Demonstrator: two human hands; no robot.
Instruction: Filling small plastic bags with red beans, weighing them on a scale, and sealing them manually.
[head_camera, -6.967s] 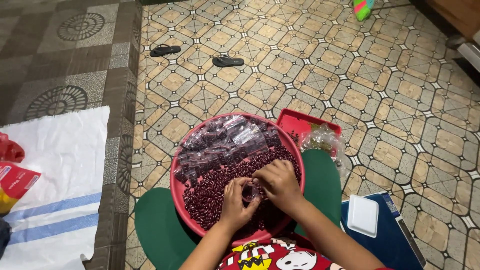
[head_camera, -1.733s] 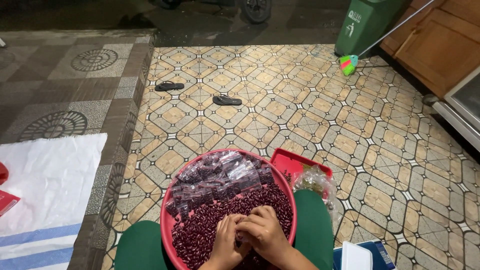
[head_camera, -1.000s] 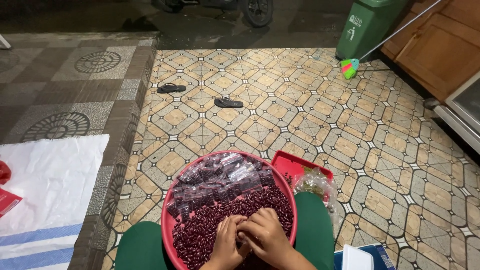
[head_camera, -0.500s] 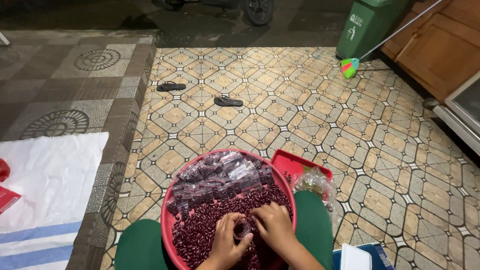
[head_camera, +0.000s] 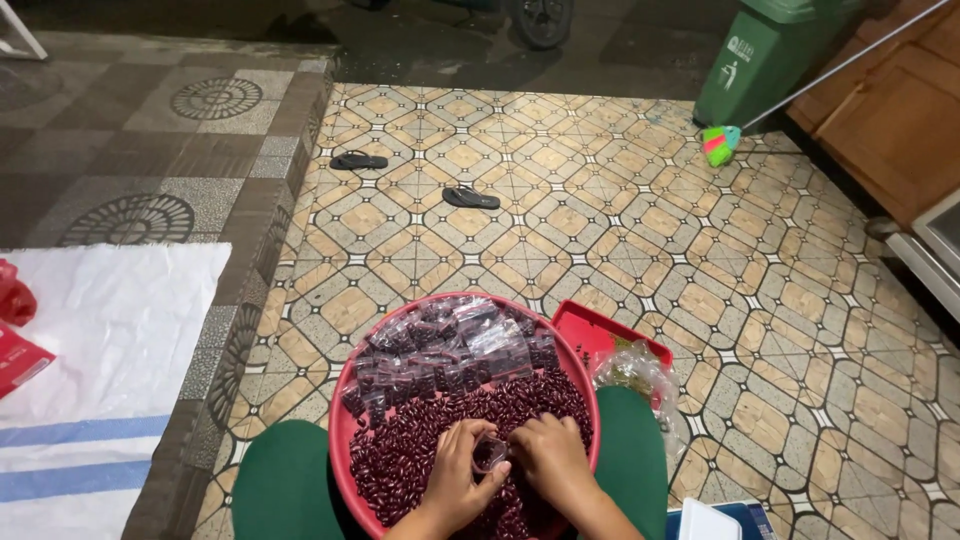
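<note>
grip: both hands are pinched onto one small clear bag (head_camera: 490, 455), held right between them just above the beans. Can't see whether it's full.
left hand (head_camera: 455, 480): fingers curled in, thumb and fingertips clamped on the bag's left edge.
right hand (head_camera: 550, 462): knuckles up, fingers closed on the bag's right edge, touching the left hand.
beans (head_camera: 420, 455): loose dark red kidney beans, piled in the near half of the basin under both hands.
basin (head_camera: 345, 420): round, red, sitting across the person's lap between green-trousered knees.
packed bags (head_camera: 450, 350): a heap of little clear bags of beans, filling the far half of the basin.
red tray (head_camera: 600, 335): just beside the basin's right rim, on the floor.
plastic bundle (head_camera: 635, 375): crumpled clear plastic, touching the tray's near edge.
floor: patterned tiles, a pair of dark sandals (head_camera: 470, 197) well apart from the basin, a green bin (head_camera: 765, 60) far right, and a white sack (head_camera: 110, 330) spread out on the left.
</note>
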